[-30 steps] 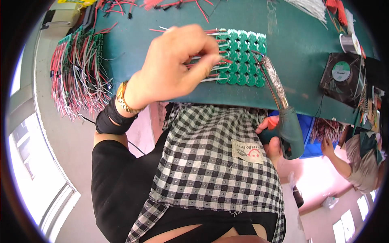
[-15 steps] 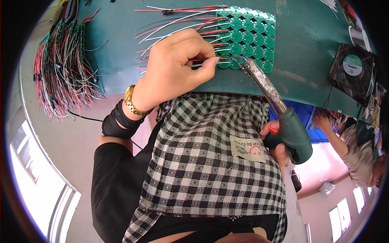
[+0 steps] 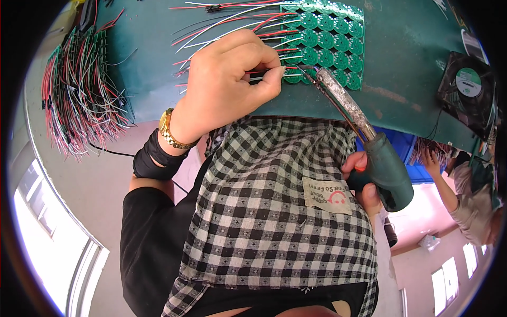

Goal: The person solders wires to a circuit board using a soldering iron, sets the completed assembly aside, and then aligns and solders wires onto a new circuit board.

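Note:
A panel of round green circuit boards (image 3: 326,39) lies on the green table, with red, black and white wires (image 3: 227,24) running leftward from its left edge. My left hand (image 3: 232,79) is closed in a pinch on a thin wire at the panel's lower left corner, thumb against forefinger. In my right hand (image 3: 364,182) is a soldering gun (image 3: 388,171) with a dark green body and a long metal barrel. Its tip reaches the lower left board, close to my left fingertips. The gun's body hides part of my right hand.
At the left, a bundle of wired circuit boards (image 3: 79,95) hangs over the table's edge. A black fan (image 3: 467,87) and a solder spool (image 3: 473,45) stand at the right. Beyond a blue bin (image 3: 393,145), another person's hand (image 3: 432,161) touches wires.
The soldering gun's tip has shifted slightly left and up, closer to my left fingertips. My left hand keeps its pinch. The whole view has shifted a little.

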A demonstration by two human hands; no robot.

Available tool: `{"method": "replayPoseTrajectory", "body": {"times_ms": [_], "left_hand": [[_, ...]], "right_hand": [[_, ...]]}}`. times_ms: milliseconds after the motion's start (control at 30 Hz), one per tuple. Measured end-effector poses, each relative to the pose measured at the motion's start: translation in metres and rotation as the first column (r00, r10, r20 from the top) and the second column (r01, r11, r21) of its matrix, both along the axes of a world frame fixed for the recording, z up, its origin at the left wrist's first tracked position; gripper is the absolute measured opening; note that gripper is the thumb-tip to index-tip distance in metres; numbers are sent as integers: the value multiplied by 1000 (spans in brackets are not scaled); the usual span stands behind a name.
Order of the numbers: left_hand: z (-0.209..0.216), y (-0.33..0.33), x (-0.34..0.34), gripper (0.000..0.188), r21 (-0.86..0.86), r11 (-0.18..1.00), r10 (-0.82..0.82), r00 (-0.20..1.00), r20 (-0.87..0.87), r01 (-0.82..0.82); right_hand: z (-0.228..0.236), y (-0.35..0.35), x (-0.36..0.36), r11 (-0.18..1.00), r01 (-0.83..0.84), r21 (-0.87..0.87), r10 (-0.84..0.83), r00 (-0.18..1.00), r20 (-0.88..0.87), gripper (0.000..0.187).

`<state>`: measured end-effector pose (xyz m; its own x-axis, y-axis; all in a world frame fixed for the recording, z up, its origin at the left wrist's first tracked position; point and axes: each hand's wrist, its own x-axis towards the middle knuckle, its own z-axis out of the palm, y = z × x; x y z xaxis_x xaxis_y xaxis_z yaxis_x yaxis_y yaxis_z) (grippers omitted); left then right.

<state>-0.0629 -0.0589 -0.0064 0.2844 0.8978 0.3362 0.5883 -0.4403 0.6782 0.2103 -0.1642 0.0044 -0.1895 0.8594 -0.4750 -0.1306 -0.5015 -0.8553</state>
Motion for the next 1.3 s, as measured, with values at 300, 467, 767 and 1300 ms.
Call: {"method": "replayPoseTrajectory", "body": {"times_ms": [300, 467, 767, 1300], "left_hand": [[1, -2, -3, 10, 17, 1000, 17, 999, -37, -17], [2, -4, -4, 10, 22, 1000, 22, 999, -42, -21], [-1, -4, -5, 10, 48, 999, 25, 999, -36, -23], [-2, -4, -4, 11, 64, 998, 9, 1000, -26, -7]], "right_hand": [[-6, -1, 2, 994, -86, 69, 86, 996, 2, 55], [-6, -7, -1, 986, -32, 165, 22, 998, 63, 56], [-24, -8, 10, 952, -142, 272, 67, 961, 268, 38], [24, 12, -12, 912, -4, -410, 217, 853, 474, 20]]}}
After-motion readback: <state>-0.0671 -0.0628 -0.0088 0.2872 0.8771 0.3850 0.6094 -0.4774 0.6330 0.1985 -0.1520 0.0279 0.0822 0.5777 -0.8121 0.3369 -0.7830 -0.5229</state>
